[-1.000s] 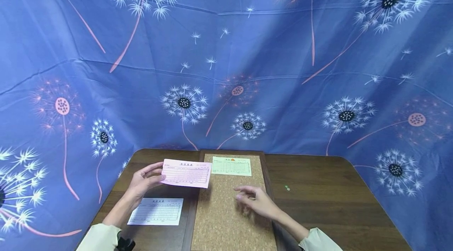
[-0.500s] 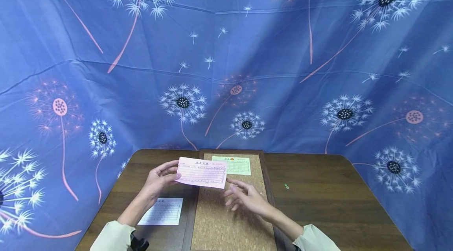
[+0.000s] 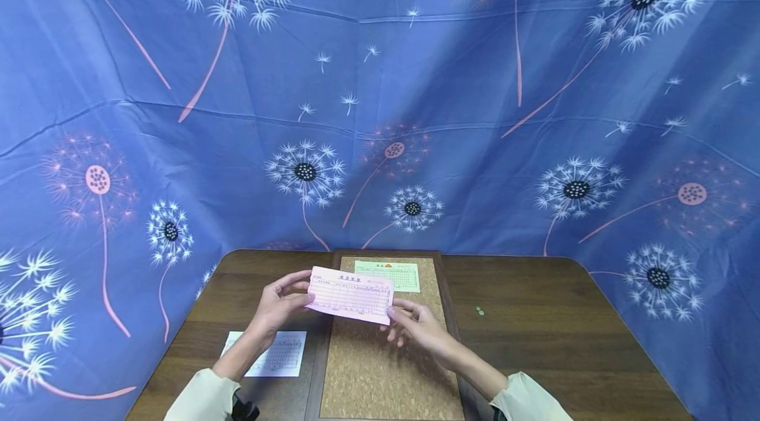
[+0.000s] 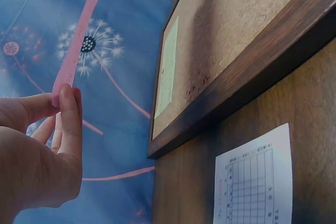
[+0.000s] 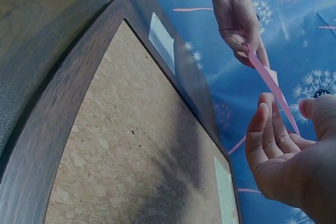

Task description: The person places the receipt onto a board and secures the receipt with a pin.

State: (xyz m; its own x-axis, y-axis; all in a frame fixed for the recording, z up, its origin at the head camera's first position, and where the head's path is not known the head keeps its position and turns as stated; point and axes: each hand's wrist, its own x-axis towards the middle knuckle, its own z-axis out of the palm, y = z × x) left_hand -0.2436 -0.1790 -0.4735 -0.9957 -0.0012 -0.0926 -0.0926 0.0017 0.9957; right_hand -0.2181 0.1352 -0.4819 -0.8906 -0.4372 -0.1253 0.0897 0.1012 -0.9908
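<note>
A pink printed form slip (image 3: 350,295) is held up over the corkboard (image 3: 386,375). My left hand (image 3: 274,309) pinches its left end between thumb and fingers, as the left wrist view also shows. At the slip's right end is my right hand (image 3: 423,330). In the right wrist view the right thumb (image 5: 315,109) stands apart from the fingers, with the slip's end between them; whether they touch it is unclear. A green form slip (image 3: 404,278) lies at the board's top, with a small orange thing (image 3: 388,265) at its upper edge.
A white form slip (image 3: 279,356) lies on the brown table (image 3: 534,355), left of the board and partly behind my left arm. Small green items (image 3: 479,310) lie right of the board. A blue dandelion-print cloth (image 3: 475,163) hangs behind the table.
My left hand has carried the pink slip to the right over the board. My right hand was apart from it, and is now at its right end.
</note>
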